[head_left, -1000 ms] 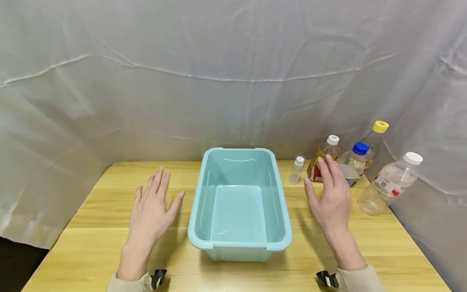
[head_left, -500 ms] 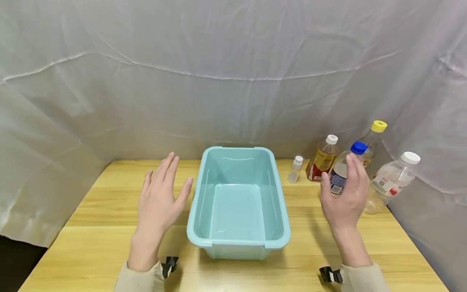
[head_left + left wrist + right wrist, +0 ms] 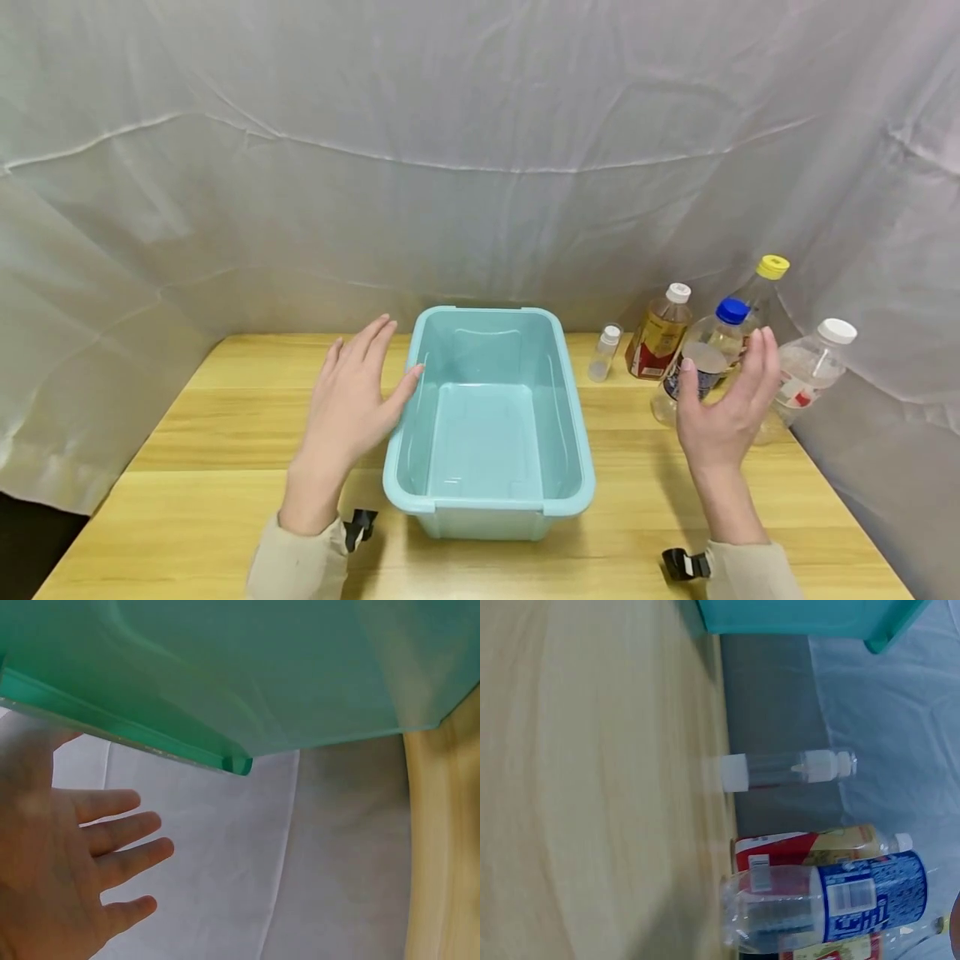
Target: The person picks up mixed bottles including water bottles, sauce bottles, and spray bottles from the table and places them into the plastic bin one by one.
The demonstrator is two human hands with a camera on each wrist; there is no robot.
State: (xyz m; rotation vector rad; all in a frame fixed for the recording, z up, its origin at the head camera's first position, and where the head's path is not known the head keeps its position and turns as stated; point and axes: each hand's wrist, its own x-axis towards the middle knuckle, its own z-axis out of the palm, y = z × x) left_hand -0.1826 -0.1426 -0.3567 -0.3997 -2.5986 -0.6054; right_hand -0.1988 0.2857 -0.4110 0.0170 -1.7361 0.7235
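Observation:
A light blue plastic bin [image 3: 487,521] stands in the middle of the wooden table. My left hand [image 3: 352,408] hovers at its left side, fingers extended and the thumb overlapping the rim in the head view. The left wrist view shows that hand [image 3: 60,855] with fingers spread beside the bin wall [image 3: 300,675]. On the right, my right hand [image 3: 723,421] is raised with thumb and fingers apart, holding nothing. Nearest to it is a clear plastic bottle with a blue cap [image 3: 731,312]; its blue label [image 3: 874,896] shows in the right wrist view. The hand partly covers a white-capped clear bottle [image 3: 813,367].
Behind the blue-capped bottle stand a yellow-capped bottle [image 3: 761,292] and a red-and-yellow labelled bottle [image 3: 660,333]. A small clear vial-like bottle [image 3: 604,354] sits between these and the bin. Grey cloth [image 3: 480,208] hangs along the table's back and sides.
My left hand has moved right, up to the bin's rim. My right hand has shifted right, in front of the bottles, its thumb and fingers wide apart. The bin and bottles stay put.

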